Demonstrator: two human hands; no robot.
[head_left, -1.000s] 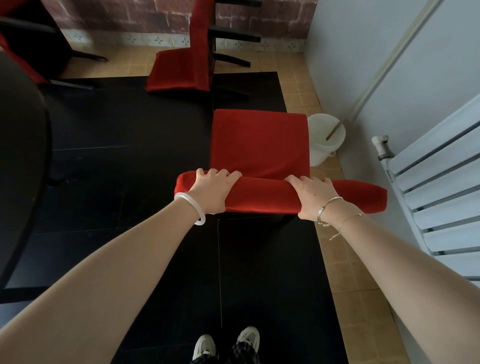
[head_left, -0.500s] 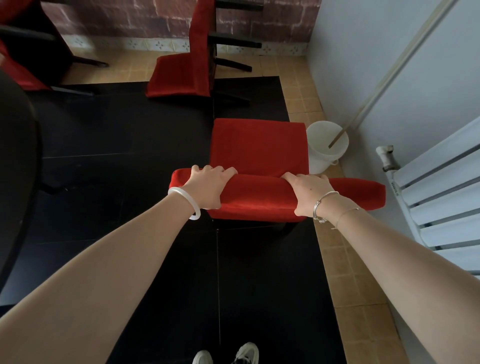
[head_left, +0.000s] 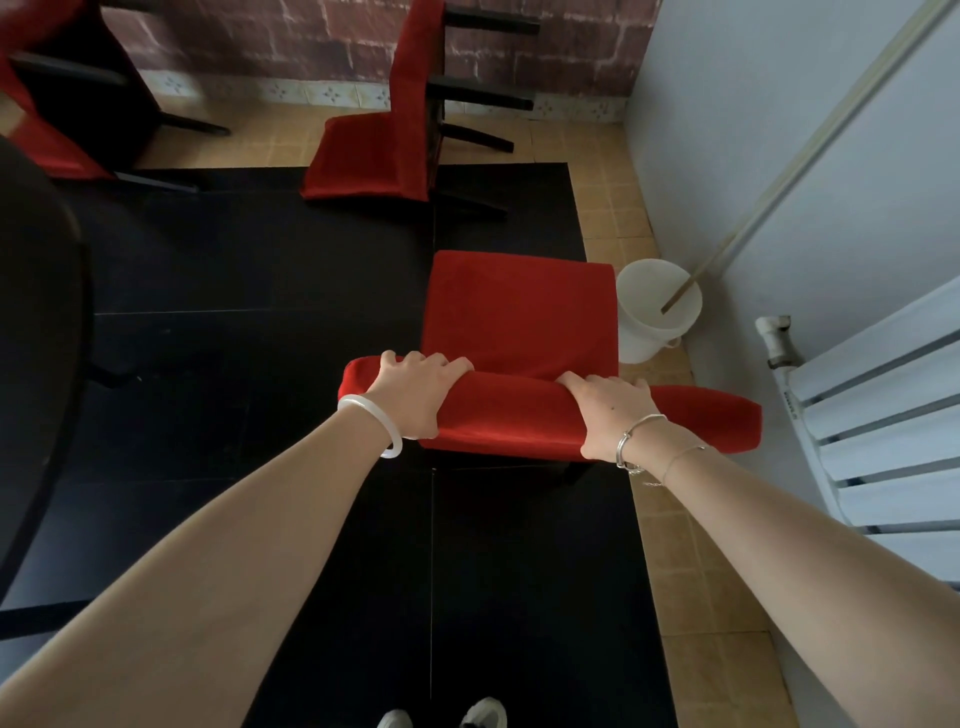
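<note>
A red fabric-covered chair (head_left: 519, 312) stands in front of me on the black mat, seat facing away. My left hand (head_left: 415, 389) grips the left part of its padded top rail, fingers curled over the far edge. My right hand (head_left: 608, 410) grips the same rail further right, fingers wrapped over the top. The rail sticks out past my right hand toward the radiator. The chair's legs are mostly hidden under the seat.
A white bucket (head_left: 657, 312) with a wooden stick stands right of the chair by the grey wall. A white radiator (head_left: 883, 415) lines the right. Another red chair (head_left: 384, 140) stands at the back, a dark round table (head_left: 36, 338) on the left.
The chair has shifted slightly away from me and to the left, both hands keeping their grip on the top rail. The view has tilted up a little.
</note>
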